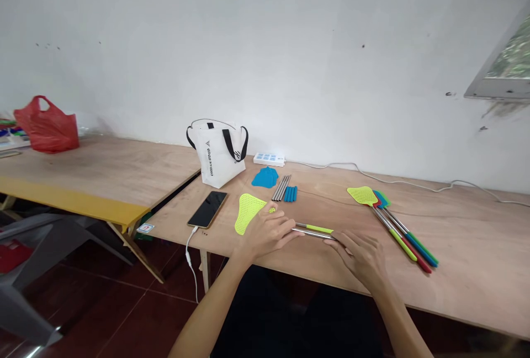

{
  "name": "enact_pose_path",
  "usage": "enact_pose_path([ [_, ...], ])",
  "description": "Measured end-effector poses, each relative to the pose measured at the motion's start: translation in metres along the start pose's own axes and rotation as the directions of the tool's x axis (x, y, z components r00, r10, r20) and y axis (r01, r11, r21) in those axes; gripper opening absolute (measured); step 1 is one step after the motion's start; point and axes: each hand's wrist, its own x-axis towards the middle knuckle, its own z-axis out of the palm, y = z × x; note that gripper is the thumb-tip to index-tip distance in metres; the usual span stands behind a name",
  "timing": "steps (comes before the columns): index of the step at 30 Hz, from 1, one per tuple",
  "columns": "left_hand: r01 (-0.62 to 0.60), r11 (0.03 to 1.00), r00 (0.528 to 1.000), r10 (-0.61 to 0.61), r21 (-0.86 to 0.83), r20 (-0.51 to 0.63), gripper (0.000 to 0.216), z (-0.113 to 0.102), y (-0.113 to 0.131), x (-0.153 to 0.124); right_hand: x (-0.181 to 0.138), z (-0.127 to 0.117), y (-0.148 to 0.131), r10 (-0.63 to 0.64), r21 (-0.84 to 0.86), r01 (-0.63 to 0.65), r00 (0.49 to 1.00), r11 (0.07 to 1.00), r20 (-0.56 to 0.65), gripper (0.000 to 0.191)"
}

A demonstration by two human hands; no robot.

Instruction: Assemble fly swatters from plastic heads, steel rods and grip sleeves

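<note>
Between my two hands runs a silver metal tube [317, 234], held low over the table's near edge. My left hand [271, 229] is closed around its left end. At the other end, my right hand [361, 252] has its fingers closed on the tube. Just behind the tube is a lime-green grip [319, 228] with a short metallic stretch to its left; whether it touches my hands I cannot tell. A lime-green fly swatter head [249, 211] sits by my left hand, partly covered by the fingers, so its link to the tube is hidden.
Blue swatter heads [265, 177], metal tubes [282, 188] and blue grips [290, 194] lie ahead. Assembled fly swatters [399, 233] lie right. A phone [207, 210] on a cable, a white bag [219, 156] and a power strip [269, 159] are left and behind.
</note>
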Motion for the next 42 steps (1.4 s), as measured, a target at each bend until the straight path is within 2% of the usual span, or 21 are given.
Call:
enact_pose_path([
  [4,-0.026,1.000,0.999,0.026,0.006,0.042,0.036,0.005,-0.002,-0.002,-0.001,0.002,0.003,0.076,0.107,-0.099,0.977,0.989,0.201,0.042],
  [7,-0.015,1.000,0.998,0.016,-0.014,0.059,0.036,0.005,-0.002,-0.002,0.001,-0.003,0.000,0.102,0.096,-0.130,0.962,0.987,0.253,0.046],
  [10,0.025,0.999,0.998,-0.022,-0.047,0.062,0.036,0.003,-0.002,-0.002,0.005,-0.010,-0.003,0.057,0.046,-0.067,0.981,0.997,0.185,0.039],
  [13,0.058,0.995,0.997,-0.055,-0.075,0.045,0.036,0.000,-0.002,-0.001,0.008,-0.016,-0.007,-0.005,-0.055,0.006,1.000,0.998,0.025,0.026],
  [15,0.068,0.994,0.997,-0.066,-0.080,0.026,0.035,-0.002,-0.002,-0.001,0.008,-0.017,-0.009,-0.042,-0.117,0.034,0.996,0.993,-0.072,0.016],
  [17,0.067,0.995,0.998,-0.066,-0.069,0.015,0.035,-0.003,-0.001,-0.001,0.008,-0.016,-0.010,-0.073,-0.144,0.055,0.990,0.988,-0.117,0.009],
  [21,0.030,0.999,0.999,-0.030,-0.028,0.019,0.033,-0.004,-0.001,0.000,0.006,-0.008,-0.007,-0.075,-0.122,0.064,0.993,0.990,-0.090,0.009],
  [25,-0.008,1.000,1.000,0.008,-0.006,0.009,0.033,-0.002,-0.002,0.000,0.004,-0.002,-0.001,-0.041,-0.048,0.041,0.999,0.998,-0.015,0.018],
  [31,-0.003,1.000,0.999,0.003,-0.015,0.049,0.034,0.000,-0.003,-0.001,0.002,-0.007,0.008,-0.040,0.037,0.036,0.992,0.999,0.120,0.026],
  [35,0.022,1.000,0.998,-0.021,-0.010,0.059,0.034,-0.004,-0.014,-0.007,-0.003,-0.016,0.031,-0.039,0.080,0.029,0.992,0.996,0.116,0.029],
  [39,0.118,0.993,0.991,-0.117,-0.012,0.059,0.035,-0.016,-0.032,-0.015,-0.022,-0.032,0.079,0.071,-0.023,-0.072,0.997,0.997,-0.016,0.026],
  [42,0.150,0.989,0.986,-0.149,-0.005,0.071,0.037,-0.021,-0.037,-0.017,-0.039,-0.045,0.110,0.151,-0.118,-0.163,0.984,0.980,-0.098,0.033],
])
